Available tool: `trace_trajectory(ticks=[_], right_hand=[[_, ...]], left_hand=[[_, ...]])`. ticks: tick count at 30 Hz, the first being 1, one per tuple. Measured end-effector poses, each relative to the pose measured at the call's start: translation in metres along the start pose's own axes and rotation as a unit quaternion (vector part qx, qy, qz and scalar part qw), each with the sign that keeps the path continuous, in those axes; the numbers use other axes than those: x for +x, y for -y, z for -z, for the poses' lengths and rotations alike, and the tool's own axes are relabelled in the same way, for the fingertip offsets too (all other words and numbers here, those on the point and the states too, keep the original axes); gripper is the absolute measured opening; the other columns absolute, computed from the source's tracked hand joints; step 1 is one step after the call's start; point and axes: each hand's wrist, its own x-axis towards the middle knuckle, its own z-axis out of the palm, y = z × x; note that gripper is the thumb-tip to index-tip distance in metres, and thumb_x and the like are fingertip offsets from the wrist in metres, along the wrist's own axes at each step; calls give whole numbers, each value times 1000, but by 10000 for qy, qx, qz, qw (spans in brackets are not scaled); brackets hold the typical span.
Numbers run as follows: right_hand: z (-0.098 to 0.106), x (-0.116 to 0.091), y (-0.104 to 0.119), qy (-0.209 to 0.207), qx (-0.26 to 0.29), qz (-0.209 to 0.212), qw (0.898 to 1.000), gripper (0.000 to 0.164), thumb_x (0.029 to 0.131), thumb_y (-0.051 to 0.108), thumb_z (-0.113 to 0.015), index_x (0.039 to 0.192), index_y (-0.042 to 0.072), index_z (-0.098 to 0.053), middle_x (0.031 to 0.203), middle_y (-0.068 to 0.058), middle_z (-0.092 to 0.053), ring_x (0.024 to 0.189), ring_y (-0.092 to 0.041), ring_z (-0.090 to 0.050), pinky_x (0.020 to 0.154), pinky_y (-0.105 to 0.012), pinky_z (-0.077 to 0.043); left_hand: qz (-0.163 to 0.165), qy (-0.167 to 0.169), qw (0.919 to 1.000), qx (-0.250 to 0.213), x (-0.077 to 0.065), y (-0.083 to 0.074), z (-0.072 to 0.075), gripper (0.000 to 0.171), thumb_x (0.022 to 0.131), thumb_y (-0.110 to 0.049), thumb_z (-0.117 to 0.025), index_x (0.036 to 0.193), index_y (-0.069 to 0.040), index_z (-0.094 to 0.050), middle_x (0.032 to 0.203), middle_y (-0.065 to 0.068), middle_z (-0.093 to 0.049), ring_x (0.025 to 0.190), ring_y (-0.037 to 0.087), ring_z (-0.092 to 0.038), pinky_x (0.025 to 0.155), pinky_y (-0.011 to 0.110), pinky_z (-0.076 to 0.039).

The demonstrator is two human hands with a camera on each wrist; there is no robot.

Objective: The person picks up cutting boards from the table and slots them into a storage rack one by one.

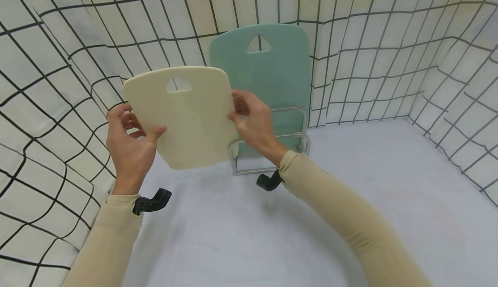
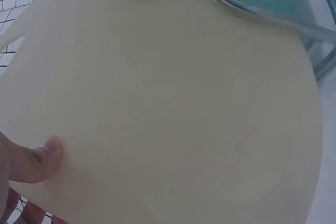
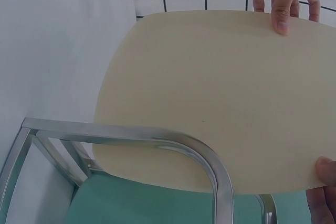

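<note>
A cream cutting board (image 1: 194, 118) with a triangular handle hole is held up, tilted, between both hands. My left hand (image 1: 132, 142) grips its left edge, thumb on the front face and fingers behind. At the right edge, my right hand (image 1: 254, 120) pinches the board between thumb and fingers. The board's lower right corner overlaps the metal rack (image 1: 254, 171) in the head view; in the right wrist view a rack bar (image 3: 131, 134) passes in front of it. A green cutting board (image 1: 272, 75) stands upright in the rack behind.
A black wire grid (image 1: 369, 62) lines the back and both sides, with white sheeting behind it. The white table surface (image 1: 389, 183) spreads in front and to the right. Each wrist carries a black camera mount (image 1: 153, 201).
</note>
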Motion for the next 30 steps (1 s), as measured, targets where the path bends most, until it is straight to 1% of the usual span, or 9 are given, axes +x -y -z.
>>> trace_trajectory(ticks=[9, 15, 18, 22, 30], right_hand=[[2, -1, -1, 0, -31, 34, 10000, 45, 84, -8, -77, 127, -1, -65, 106, -18, -72, 96, -27, -74, 87, -24, -63], [3, -1, -2, -29, -3, 33, 10000, 45, 84, -9, -76, 127, -2, -65, 106, -19, -71, 95, -29, -73, 87, -26, -63], [4, -2, -3, -42, 7, 48, 10000, 45, 84, -10, -76, 127, -3, -64, 107, -20, -71, 96, -29, -73, 87, -28, -64], [5, -2, -4, -75, -9, 96, 9999, 45, 84, -10, -75, 127, -4, -63, 108, -21, -70, 96, -30, -73, 87, -29, -64], [7, -1, -5, -136, -91, 215, 9996, 47, 85, -11, -73, 129, -4, -61, 111, -21, -69, 97, -30, -73, 88, -28, -63]], left_hand=[[25, 27, 10000, -23, -1, -1, -2, 61, 86, -8, -82, 137, -25, -54, 104, -26, -48, 97, 0, -52, 79, 8, -47], [-73, 46, 9999, 54, -2, 0, -5, 60, 87, -10, -81, 138, -25, -54, 106, -24, -49, 97, -1, -52, 79, 7, -47], [-139, 44, 9998, 100, -2, 0, -7, 61, 87, -10, -81, 139, -25, -53, 107, -18, -53, 95, -2, -51, 79, 6, -47], [-225, 15, 9997, 105, -1, 0, -9, 61, 87, -10, -82, 139, -22, -53, 110, -5, -58, 94, -3, -51, 78, 5, -47], [-347, 52, 9994, 11, 0, -3, -13, 64, 88, -9, -80, 142, -23, -50, 113, 7, -59, 95, -1, -50, 79, 6, -46]])
